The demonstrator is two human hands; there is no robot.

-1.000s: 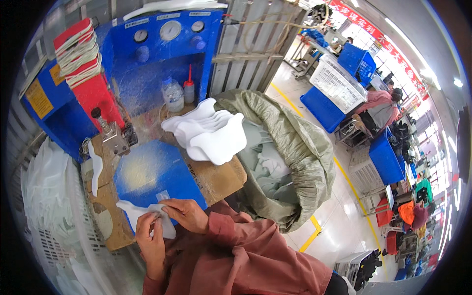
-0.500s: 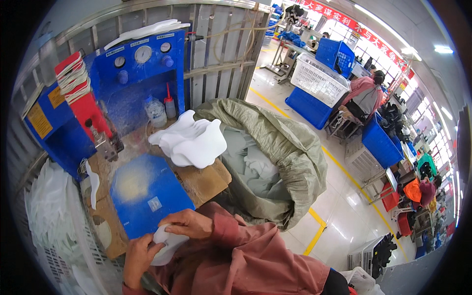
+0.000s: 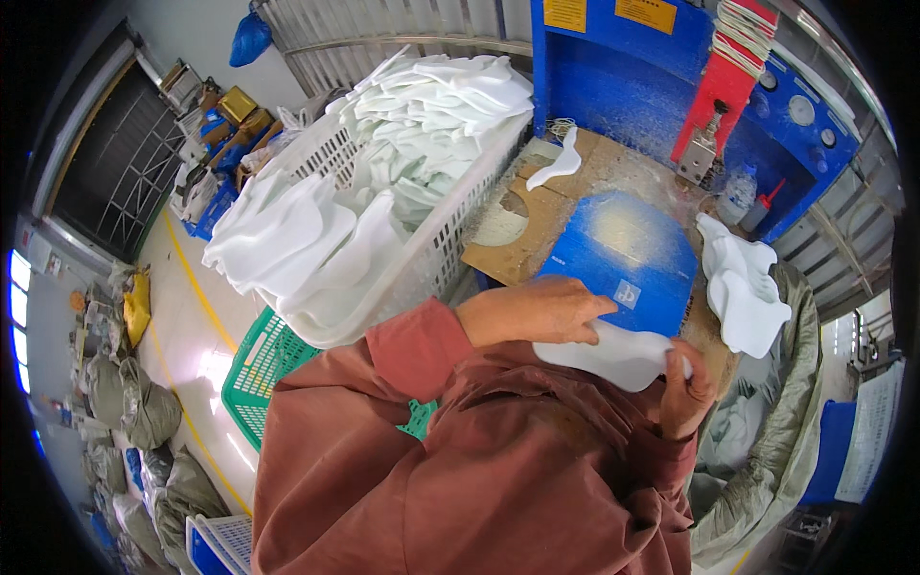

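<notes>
A white, wavy-edged flat foam piece [image 3: 613, 359] is held close to my body, in front of the workbench. My left hand [image 3: 541, 311] pinches its left upper edge, fingers closed and pointing right. My right hand [image 3: 685, 388] has thumb and fingers closed on its right end. Just beyond the piece, a blue board [image 3: 613, 264] lies on the bench, dusted with pale powder. To its right rests a stack of similar white pieces [image 3: 743, 287]. One more curved white piece [image 3: 559, 159] lies alone at the bench's far left.
Left of the bench stands a white crate [image 3: 455, 244] heaped with white pieces, above a green basket [image 3: 264, 374]. A blue machine [image 3: 628, 67] with gauges and a red arm [image 3: 714, 96] backs the bench. An open sack [image 3: 791, 402] sits at the right.
My view has swung left, bringing the crate and left side of the room into sight. Both hands still hold the white piece; its long side now lies crosswise between them.
</notes>
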